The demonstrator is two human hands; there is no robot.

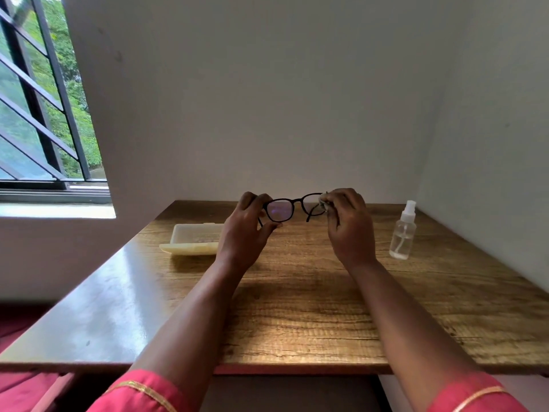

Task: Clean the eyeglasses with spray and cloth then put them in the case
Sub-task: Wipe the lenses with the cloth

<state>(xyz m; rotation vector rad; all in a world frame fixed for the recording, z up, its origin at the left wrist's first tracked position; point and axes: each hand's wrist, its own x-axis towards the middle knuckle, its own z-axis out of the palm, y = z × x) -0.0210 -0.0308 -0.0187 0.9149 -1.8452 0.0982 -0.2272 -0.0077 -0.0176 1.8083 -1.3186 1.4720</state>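
Note:
Black-framed eyeglasses point(292, 206) are held up above the far part of the wooden table point(297, 307). My left hand point(248, 230) pinches the left lens rim between thumb and fingers. My right hand point(349, 224) presses a small pale cloth point(323, 202) against the right lens; most of the cloth is hidden under the fingers. A clear spray bottle point(402, 233) with a white nozzle stands upright to the right of my right hand. An open cream-coloured glasses case point(193, 240) lies on the table to the left, partly behind my left wrist.
The table sits in a corner, with a white wall behind it and another close on the right. A barred window point(44, 114) is at the far left. Red fabric point(17, 325) lies below the table's left edge.

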